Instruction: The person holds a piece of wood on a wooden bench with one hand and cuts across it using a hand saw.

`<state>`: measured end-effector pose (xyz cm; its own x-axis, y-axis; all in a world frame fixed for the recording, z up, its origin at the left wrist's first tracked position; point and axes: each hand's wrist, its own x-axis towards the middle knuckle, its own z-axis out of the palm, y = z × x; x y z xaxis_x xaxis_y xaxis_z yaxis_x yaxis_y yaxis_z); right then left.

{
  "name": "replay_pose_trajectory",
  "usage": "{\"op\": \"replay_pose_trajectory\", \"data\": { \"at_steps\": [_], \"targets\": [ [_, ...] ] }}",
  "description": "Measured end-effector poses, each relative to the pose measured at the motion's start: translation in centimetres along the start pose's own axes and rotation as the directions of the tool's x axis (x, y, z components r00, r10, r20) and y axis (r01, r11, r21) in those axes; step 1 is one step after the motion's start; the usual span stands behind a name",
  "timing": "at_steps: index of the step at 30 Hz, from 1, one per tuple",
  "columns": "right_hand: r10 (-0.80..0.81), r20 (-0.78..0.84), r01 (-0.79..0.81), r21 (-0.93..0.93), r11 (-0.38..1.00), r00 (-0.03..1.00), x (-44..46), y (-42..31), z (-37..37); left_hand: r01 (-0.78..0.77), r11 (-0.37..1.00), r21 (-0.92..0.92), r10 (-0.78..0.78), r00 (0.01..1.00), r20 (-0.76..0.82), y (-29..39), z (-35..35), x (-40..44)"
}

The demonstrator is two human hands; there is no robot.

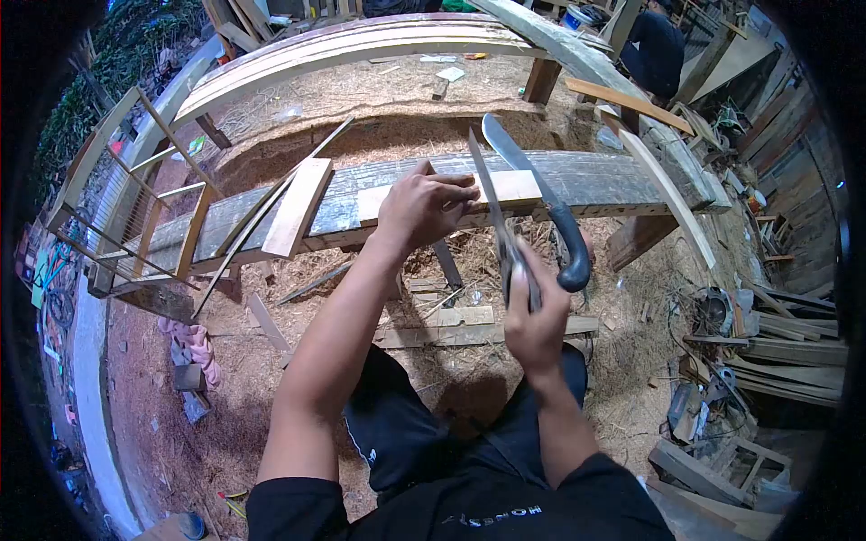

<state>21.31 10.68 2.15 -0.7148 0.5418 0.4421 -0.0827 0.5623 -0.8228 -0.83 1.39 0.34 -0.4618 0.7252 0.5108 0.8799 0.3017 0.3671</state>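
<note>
A short pale board [516,187] lies lengthwise along the worn wooden bench [595,176]. My left hand [419,206] presses on it, fingers curled over its top near the middle. In my right hand [538,314] is a handsaw [488,189], its handle gripped and its narrow blade pointing away from me across the board, right of my left hand. A machete [511,144] with a curved black handle [572,248] rests across the bench just right of the saw. Whether the saw's teeth are in the wood is too unclear to tell.
Another pale board [298,206] lies across the bench at left, beside thin strips and a wooden frame with bars [149,194]. A long plank [663,185] leans over the bench's right end. Sawdust and offcuts cover the ground. Another person [651,52] sits at the far right.
</note>
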Motion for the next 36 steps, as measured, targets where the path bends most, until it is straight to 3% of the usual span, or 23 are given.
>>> {"op": "replay_pose_trajectory", "data": {
  "at_steps": [1,3,9,11,13,17,19,21,22,26,29,34,36],
  "targets": [
    [-0.058,-0.028,0.058,0.002,0.998,0.998,-1.9,-0.1,-0.6,0.007,1.000,-0.008,-0.007,1.000,-0.008,-0.2,0.1,0.0],
    [0.178,0.040,-0.181,0.108,0.977,0.983,-5.0,-2.1,-2.8,-0.012,1.000,-0.002,0.012,1.000,-0.020,-0.6,0.7,0.0],
    [0.100,0.016,-0.101,0.054,0.993,0.995,1.4,-0.6,-0.7,-0.001,1.000,-0.018,0.000,1.000,-0.013,-0.3,0.5,-0.1],
    [-0.032,-0.003,0.032,0.038,0.999,0.999,0.7,-0.4,-0.3,-0.022,1.000,0.004,0.022,0.999,-0.029,-0.6,0.6,0.0],
    [-0.036,0.010,0.036,0.041,0.998,0.999,-2.6,-0.4,-1.3,-0.018,1.000,0.014,0.019,0.999,-0.034,-0.5,0.8,-0.1],
    [0.042,0.054,-0.046,0.072,0.996,0.998,-4.2,-1.5,-2.8,-0.022,1.000,-0.011,0.022,0.999,-0.023,-0.5,0.6,0.0],
    [0.038,0.016,-0.039,0.122,0.992,0.999,-0.6,-0.3,-1.2,-0.016,0.999,-0.033,0.016,1.000,-0.004,-0.2,0.8,-0.2],
    [0.210,0.112,-0.224,0.136,0.965,0.971,1.2,-0.2,-0.6,-0.030,1.000,0.007,0.030,0.999,-0.020,-0.3,0.6,-0.1],
    [0.036,0.030,-0.040,0.118,0.992,0.999,0.7,0.8,0.0,-0.061,0.998,0.031,0.063,0.997,-0.035,-0.4,0.6,-0.1],
    [0.013,0.010,-0.014,0.070,0.997,1.000,-4.6,-1.6,-2.1,-0.049,0.999,0.012,0.050,0.998,-0.045,-0.4,0.6,-0.1],
    [0.150,0.038,-0.153,0.107,0.982,0.988,-3.9,-1.5,-1.9,-0.045,0.999,-0.008,0.045,0.999,-0.015,0.0,0.5,-0.2],
    [-0.055,0.007,0.054,0.082,0.995,0.998,0.6,0.7,0.6,-0.041,0.999,0.005,0.041,0.999,-0.028,-0.1,0.4,0.0],
    [0.064,0.039,-0.067,0.088,0.994,0.997,-3.6,-1.3,-1.5,-0.030,0.999,0.019,0.031,0.999,-0.023,0.0,0.4,-0.1]
  ]
}}
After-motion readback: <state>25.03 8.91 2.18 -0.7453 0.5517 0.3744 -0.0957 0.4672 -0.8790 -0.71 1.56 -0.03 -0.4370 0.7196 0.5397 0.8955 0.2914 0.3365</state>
